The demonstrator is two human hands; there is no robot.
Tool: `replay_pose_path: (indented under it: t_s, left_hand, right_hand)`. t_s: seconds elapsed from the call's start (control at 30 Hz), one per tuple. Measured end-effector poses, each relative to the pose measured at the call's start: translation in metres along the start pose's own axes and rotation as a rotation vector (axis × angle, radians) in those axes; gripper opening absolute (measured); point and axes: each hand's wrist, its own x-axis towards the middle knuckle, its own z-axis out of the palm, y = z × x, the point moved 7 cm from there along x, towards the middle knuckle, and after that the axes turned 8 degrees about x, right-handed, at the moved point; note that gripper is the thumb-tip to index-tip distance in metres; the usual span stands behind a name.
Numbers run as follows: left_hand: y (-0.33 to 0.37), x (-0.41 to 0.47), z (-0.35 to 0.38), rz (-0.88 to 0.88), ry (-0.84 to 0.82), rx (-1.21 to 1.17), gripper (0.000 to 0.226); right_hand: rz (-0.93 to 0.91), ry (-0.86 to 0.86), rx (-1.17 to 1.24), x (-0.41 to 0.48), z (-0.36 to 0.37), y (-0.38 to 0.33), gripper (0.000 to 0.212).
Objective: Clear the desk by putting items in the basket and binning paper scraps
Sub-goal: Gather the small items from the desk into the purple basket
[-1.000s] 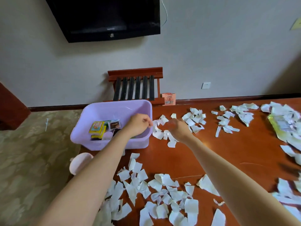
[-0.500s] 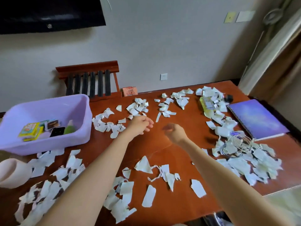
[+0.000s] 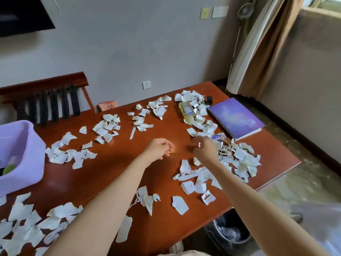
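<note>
Note left grip (image 3: 159, 149) curled over the red-brown wooden desk (image 3: 114, 163); cannot tell if holding anything. Note right grip (image 3: 203, 150) pinching a small white paper bit (image 3: 199, 144). Find torn white paper scraps (image 3: 107, 126) strewn desk-wide, lilac plastic basket (image 3: 27, 145) at left edge.

a dark television (image 3: 22, 15) hangs top left; a slatted wooden chair (image 3: 46, 95) stands below it, a white socket (image 3: 146, 85) right of the chair, a beige curtain (image 3: 258, 52) far right.
</note>
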Motion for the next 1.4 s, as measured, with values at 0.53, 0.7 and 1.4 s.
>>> replay_pose_path:
  t_s: [0.53, 0.7, 1.4]
  left_hand:
    - [0.029, -0.005, 0.112, 0.287, -0.239, 0.588, 0.030]
    - [0.016, -0.003, 0.123, 0.325, -0.215, 0.865, 0.036]
    - [0.014, -0.010, 0.104, 0.429, -0.088, 1.068, 0.021]
  right_hand:
    - [-0.027, -0.205, -0.501, 0.004, -0.034, 0.071, 0.074]
    - [-0.009, -0.100, -0.414, 0.006, -0.035, 0.081, 0.080]
    - [-0.040, 0.065, -0.068, 0.044, -0.077, 0.044, 0.022]
